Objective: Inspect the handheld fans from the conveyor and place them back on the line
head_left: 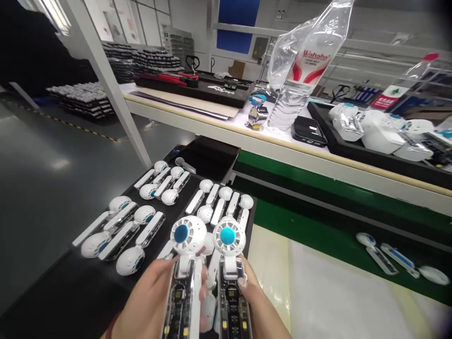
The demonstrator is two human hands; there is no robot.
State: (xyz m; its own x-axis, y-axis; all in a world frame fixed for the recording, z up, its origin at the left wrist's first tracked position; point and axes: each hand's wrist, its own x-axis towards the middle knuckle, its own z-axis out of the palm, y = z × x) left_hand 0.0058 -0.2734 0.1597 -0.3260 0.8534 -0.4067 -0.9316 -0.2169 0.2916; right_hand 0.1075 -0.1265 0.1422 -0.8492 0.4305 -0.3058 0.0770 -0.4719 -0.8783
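Note:
My left hand [146, 299] is closed around a handheld device [179, 287], which has a round white slotted head with a dark blue disc and a see-through handle showing a circuit board. Beside it, a matching device [231, 292] with a brighter blue disc is gripped in my right hand [259, 296], thumb along its edge. Both are held upright, heads away from me and close together, over a black tray [190, 195]. Rows of similar white devices [130, 261] lie in that tray. The lower ends of both handles run out of view.
On the green surface at right lie two similar devices [381, 259]. A white-topped shelf [219, 125] crosses behind, bearing a plastic bottle [300, 80], a black box-like thing [309, 131], a tray of tools [197, 84] and a tray of white parts [318, 110]. A white post [106, 70] stands left.

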